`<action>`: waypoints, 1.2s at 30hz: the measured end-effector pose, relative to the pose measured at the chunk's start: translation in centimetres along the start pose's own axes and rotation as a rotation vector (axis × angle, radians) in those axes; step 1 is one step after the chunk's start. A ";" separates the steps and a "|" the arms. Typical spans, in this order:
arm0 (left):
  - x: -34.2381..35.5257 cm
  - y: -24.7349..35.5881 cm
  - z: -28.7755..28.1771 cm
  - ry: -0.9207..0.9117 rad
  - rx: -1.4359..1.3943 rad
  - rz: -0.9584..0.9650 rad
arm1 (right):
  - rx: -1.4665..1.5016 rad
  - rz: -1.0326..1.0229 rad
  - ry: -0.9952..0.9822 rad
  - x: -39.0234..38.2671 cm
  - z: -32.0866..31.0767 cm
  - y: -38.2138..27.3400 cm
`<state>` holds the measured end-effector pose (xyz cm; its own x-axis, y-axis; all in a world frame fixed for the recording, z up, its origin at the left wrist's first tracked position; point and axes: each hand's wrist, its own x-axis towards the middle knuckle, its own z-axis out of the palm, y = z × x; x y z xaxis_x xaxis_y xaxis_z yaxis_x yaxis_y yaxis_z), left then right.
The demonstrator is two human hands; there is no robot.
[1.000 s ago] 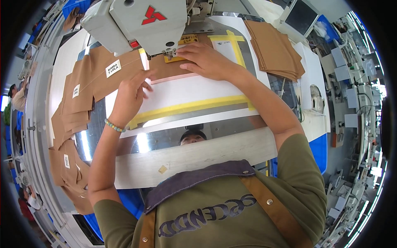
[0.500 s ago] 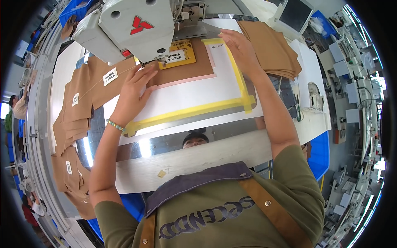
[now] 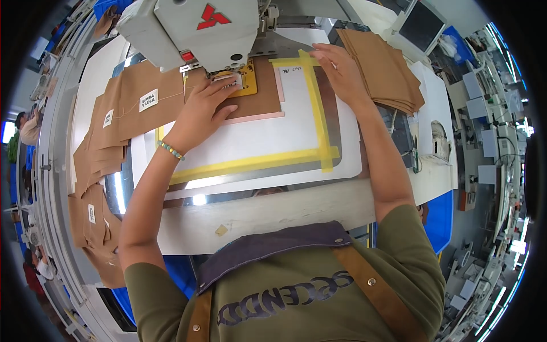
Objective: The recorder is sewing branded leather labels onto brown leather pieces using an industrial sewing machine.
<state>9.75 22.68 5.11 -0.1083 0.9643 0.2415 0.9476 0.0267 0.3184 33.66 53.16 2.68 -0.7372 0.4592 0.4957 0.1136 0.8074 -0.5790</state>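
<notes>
My left hand (image 3: pixel 206 107), with a beaded bracelet, lies with its fingers spread over the brown fabric piece (image 3: pixel 259 105). Its fingertips reach the yellow plate (image 3: pixel 249 80) under the sewing machine head (image 3: pixel 199 34) and cover most of the white label there. My right hand (image 3: pixel 343 74) is at the far right corner of the white sheet (image 3: pixel 299 128) edged with yellow tape (image 3: pixel 250 161). Its fingers are apart and slightly bent, fingertips near the tape's end; whether they press on it I cannot tell. Pink strips (image 3: pixel 256 118) border the brown piece.
Brown pieces with white labels (image 3: pixel 149 100) trail off to the left and hang over the table edge. A stack of brown pieces (image 3: pixel 382 74) lies at the right, near a monitor (image 3: pixel 420 25). Blue bins (image 3: pixel 439 219) stand beside and below the table.
The taped white sheet and brown piece have shifted left relative to the machine head. My left hand's fingers now cover the label on the yellow plate. The whole view has also shifted slightly.
</notes>
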 end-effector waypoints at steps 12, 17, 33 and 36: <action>0.4 -0.7 0.3 -0.002 -0.045 0.020 | -0.024 -0.006 -0.040 -0.1 0.4 -0.2; 0.4 -1.0 -0.4 -0.042 -0.082 0.002 | -0.009 0.014 -0.052 0.0 0.4 -0.4; 0.7 -1.6 -0.4 -0.013 -0.061 0.007 | -0.034 -0.036 0.001 -0.1 0.9 -0.2; 0.8 -2.3 -0.6 0.011 -0.065 0.032 | -0.042 -0.068 0.018 -0.2 1.1 -0.2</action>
<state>7.29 23.24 5.16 -0.0824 0.9613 0.2627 0.9290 -0.0214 0.3696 33.07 52.53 1.99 -0.7323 0.4087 0.5446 0.0914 0.8515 -0.5163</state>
